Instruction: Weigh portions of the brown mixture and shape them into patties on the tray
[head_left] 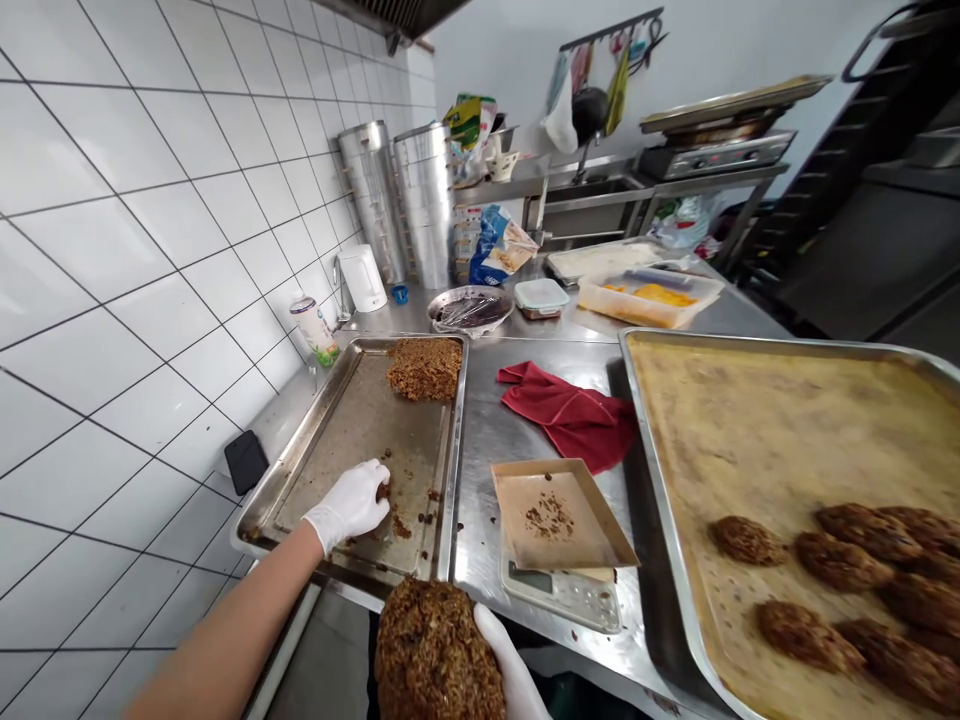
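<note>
while the white-gloved right hand [511,660] cups the right side of a large, rough, dark-brown clump of grainy mixture [439,650] at the near edge of the scene, the white-gloved left hand [352,508] is low over a worn, rectangular grey metal tray [337,420] on the left. the hands are apart. the left fingers curl at a small dark-brown piece [383,491] on the tray; whether they have closed on it, i cannot tell. the right hand has the clump clasped, though its underside is out of sight.

loose dark-brown crumbs [401,527] lie on the metal to the right of the left hand, and a rough-sided brown grainy block [425,368] sits in the tray's far right corner.

to handle such bits well, i would keep the fingertips flat to the metal and draw the crumbs together before pinching, as single grains could slip from smooth gloves. the clump looks crumbly, so broad, even support from the right palm should serve better than a hard squeeze. it is just nearer than the tray's near right corner; holding it over the metal would let shed grains land there.
</note>
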